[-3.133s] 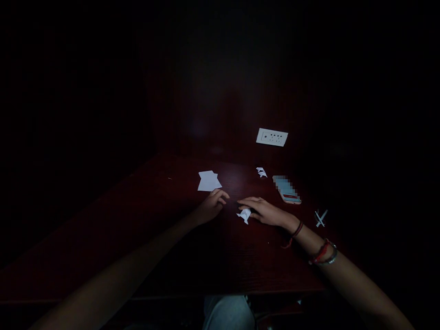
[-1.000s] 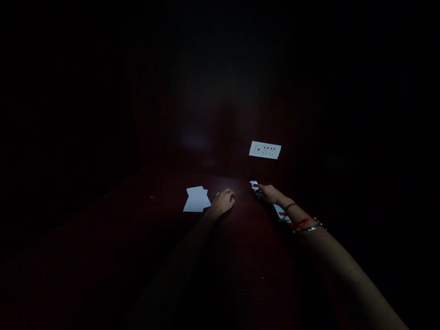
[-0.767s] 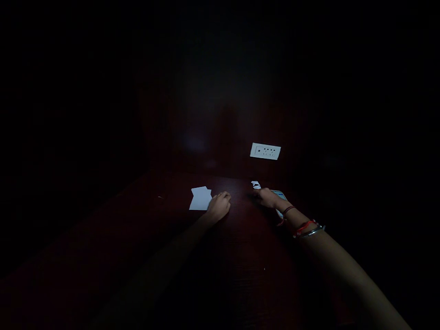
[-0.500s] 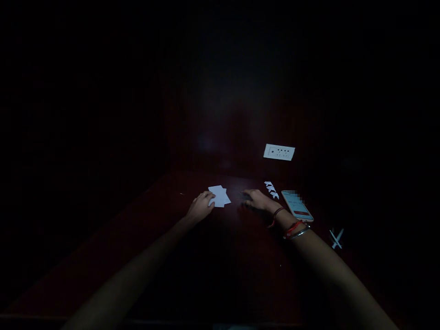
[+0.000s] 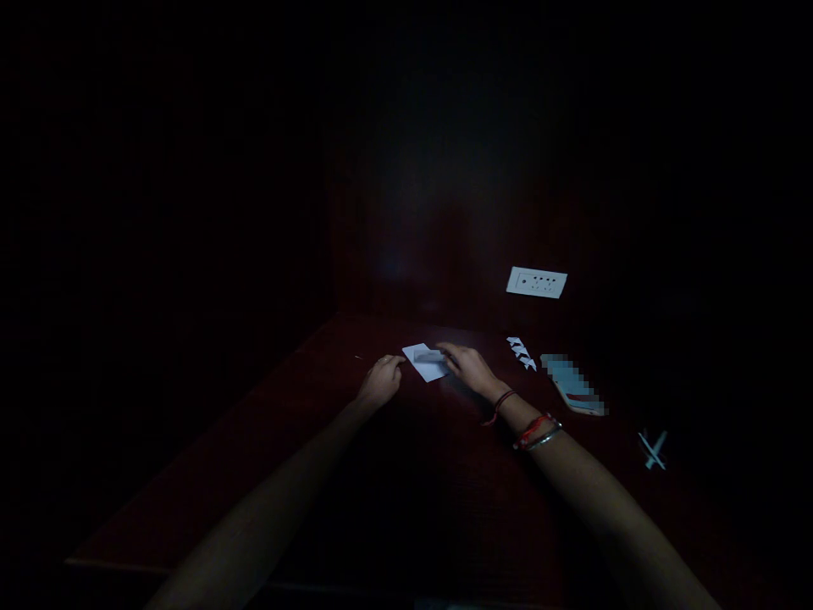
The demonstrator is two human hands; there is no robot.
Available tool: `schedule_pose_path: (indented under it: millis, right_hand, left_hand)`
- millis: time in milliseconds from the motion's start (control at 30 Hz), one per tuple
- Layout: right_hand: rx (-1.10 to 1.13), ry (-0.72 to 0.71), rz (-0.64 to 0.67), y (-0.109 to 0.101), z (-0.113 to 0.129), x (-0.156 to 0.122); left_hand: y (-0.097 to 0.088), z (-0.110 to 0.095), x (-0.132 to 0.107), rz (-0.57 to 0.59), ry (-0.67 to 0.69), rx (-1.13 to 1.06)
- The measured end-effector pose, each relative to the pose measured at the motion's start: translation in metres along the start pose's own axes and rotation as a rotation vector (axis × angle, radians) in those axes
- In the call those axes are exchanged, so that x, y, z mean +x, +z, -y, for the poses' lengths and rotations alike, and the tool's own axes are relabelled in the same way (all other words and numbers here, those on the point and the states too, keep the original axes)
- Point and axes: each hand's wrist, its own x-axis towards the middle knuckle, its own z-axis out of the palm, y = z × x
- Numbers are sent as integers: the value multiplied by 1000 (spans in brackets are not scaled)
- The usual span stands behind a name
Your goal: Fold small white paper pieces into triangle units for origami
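Note:
A white square of paper [image 5: 432, 372] lies on the dark red table. Above it a second piece of paper [image 5: 427, 357], looking grey in shadow, is tilted up, its right end in the fingers of my right hand [image 5: 470, 368]. That hand is closed in a pinch and wears red threads and a metal bangle at the wrist. My left hand [image 5: 381, 381] rests at the left edge of the white square, fingers drawn together on its margin. Dim light hides how firmly it grips.
Folded white paper pieces [image 5: 522, 353] lie in a row beyond my right forearm. Beside them is a phone [image 5: 572, 385], and nearer on the right, scissors [image 5: 653, 450]. A socket plate [image 5: 537, 282] is on the wall behind the table [image 5: 305, 457].
My right hand has come left to the papers and raised one of them. My left hand has slid off the papers' top to their left edge. The view has turned slightly left.

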Motion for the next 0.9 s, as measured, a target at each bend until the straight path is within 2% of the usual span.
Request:
schedule_pose_path:
  millis: [133,233,267,333,400,500,567,633,700,767,833,900]
  right_hand:
    - [11,78,-159,-42,-11,-37]
    - [22,73,-150,-64,-12,-82]
    - [41,41,-101,-67,-10,-98]
    - [137,-63,123,-68,-7,-126]
    - [207,-78,246,-66,-4,-147]
    - [331,-62,337,-67,-5,-159]
    - [441,-34,421,-68,-8,-158]
    - [552,100,344,-65,-13,-153]
    - [687,340,176,-57,-18,-147]
    - [849,568,66,-49,-20,-140]
    - [983,700,53,-45,-18,-134]
    - [1072,754,83,-46,-13,-130]
  left_hand:
    - [-6,-17,-5,-20,47,-32]
    - [-8,-42,-12,-11,121,-69]
    - [-7,-53,-15,4,160,-84]
    - [-5,-75,-24,60,264,-115]
    - [-2,-95,-35,155,393,-140]
    - [0,-113,-50,325,575,-151]
    - [-2,-117,-56,429,674,-68]
    - [-4,-118,-60,455,701,-9]
    - [-7,-118,-63,440,747,10]
    - [-8,-119,-66,425,791,7]
    - [-9,-121,-70,418,815,5]
    - [-9,-123,-73,422,828,8]
